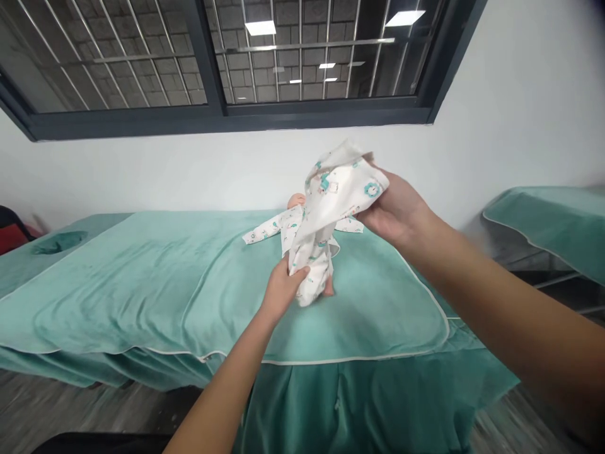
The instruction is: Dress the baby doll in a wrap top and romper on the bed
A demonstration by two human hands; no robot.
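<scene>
A white baby garment [338,195] with teal animal prints hangs bunched and twisted in front of me; its exact cut cannot be made out. My right hand [394,205] grips its raised upper end, fingers partly hidden behind the cloth. Lower down and to the left, my left hand [283,287] pinches the bottom part, thumb on top. Behind the cloth a baby doll [296,200] lies on the bed, wearing a matching printed top [262,231] with its sleeves spread out. One doll foot [329,287] shows below the garment, which hides most of the body.
A teal cover [165,277] with white piping lies over the bed, slightly wrinkled. A barred window [302,63] is set in the white wall behind. Another teal-covered bed [558,221] stands at right, and a red and black item [14,230] at far left.
</scene>
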